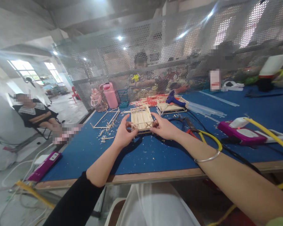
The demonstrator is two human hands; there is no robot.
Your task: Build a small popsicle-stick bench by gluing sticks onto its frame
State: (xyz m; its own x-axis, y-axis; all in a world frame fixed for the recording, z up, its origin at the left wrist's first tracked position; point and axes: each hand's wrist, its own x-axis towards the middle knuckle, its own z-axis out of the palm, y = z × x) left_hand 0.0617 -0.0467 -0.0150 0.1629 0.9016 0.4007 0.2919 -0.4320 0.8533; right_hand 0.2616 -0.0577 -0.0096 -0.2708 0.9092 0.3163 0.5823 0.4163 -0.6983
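Observation:
Between my two hands is a small wooden stick frame [142, 119], its slatted surface made of pale sticks laid side by side. My left hand [124, 132] grips its left side, thumb at the front corner. On the opposite side, my right hand [165, 127] pinches the right edge. Behind it to the right, a second stick frame [163, 108] rests on the table, with a blue glue gun [175, 99] lying across it. An open stick outline [106, 119] lies to the left, among wood scraps.
Pliers [190, 127] and a yellow cable lie right of my hand, near a purple power strip [241, 133]. Clear glue sticks [205, 110] and red-tipped sticks [148, 101] lie farther back. A pink bottle [110, 95] stands by the mesh screen [103, 67]. A person [35, 113] sits at left.

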